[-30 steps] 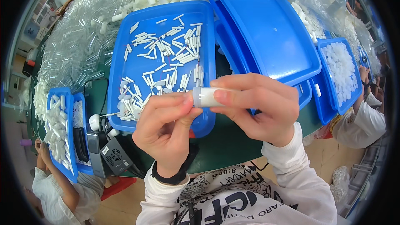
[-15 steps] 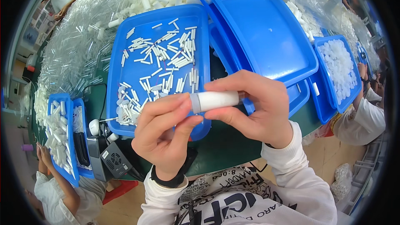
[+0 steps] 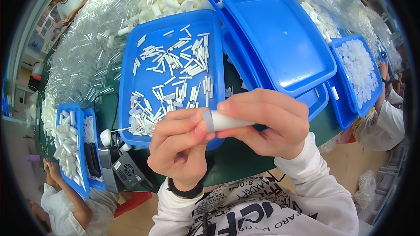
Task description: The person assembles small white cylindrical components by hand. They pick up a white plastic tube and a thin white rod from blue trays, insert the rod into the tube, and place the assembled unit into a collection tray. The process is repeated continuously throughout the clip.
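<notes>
Head view. White cylinder [image 3: 227, 122] with translucent collar [image 3: 208, 121]: one, held at frame centre. Hands: two; the collar is pinched by the left hand [image 3: 177, 148], the white body gripped by the right hand [image 3: 275, 124]. Skewing or slipping might be caused by uneven fingertip pressure; if dropped, the cylinder could be mixed with the white rods [image 3: 198, 61], too overlapped to be counted. Large rod tray [image 3: 157, 28], blue: one, centre-left. Wristband [image 3: 186, 192], black: one, lower centre.

The tube [image 3: 229, 123] looks smooth, with a clear plastic end. At upper right, the top tray [image 3: 280, 39] is smooth, glossy plastic. At lower right, the sleeve [image 3: 304, 164] is matt cloth.
</notes>
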The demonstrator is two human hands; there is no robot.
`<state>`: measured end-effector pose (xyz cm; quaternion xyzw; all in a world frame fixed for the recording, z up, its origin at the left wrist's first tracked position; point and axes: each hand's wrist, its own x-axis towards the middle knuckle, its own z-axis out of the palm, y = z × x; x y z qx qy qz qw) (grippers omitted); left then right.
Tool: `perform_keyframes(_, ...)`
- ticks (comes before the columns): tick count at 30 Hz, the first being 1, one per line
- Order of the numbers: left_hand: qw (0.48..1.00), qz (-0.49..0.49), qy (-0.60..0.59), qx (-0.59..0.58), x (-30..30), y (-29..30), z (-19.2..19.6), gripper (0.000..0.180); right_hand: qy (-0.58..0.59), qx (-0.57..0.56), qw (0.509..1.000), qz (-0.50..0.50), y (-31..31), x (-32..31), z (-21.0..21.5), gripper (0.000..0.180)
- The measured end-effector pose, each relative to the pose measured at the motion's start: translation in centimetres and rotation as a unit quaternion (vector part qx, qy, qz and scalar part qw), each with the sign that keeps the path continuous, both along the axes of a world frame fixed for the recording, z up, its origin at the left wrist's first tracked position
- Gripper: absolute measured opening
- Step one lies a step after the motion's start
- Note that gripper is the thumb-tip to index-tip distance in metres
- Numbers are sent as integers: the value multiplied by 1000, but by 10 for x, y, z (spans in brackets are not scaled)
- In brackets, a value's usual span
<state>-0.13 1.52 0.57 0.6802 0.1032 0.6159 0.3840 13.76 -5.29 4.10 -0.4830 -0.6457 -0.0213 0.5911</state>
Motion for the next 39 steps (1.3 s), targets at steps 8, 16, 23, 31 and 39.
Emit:
perform_keyframes(8, 999, -14, 17, -42, 1, -4, 6, 21, 14, 45, 999, -11, 2, 7, 0, 24)
perform_keyframes(16, 985, -100, -34, -139, 1, -2, 7, 29, 16, 3, 998, 56, 1, 3, 5, 31)
perform_keyframes(23, 999, -17, 45, -25, -3, 3, 8, 29, 25, -63, 997, 37, -5, 7, 3, 30)
perform_keyframes(31, 978, 118, 149, 80, 3, -3, 5, 23, -30, -48, 998, -15, -5, 9, -3, 26)
perform_keyframes(39, 992, 73, 94, 27, 11, -2, 9, 23, -11, -27, 999, -34, -5, 9, -5, 30)
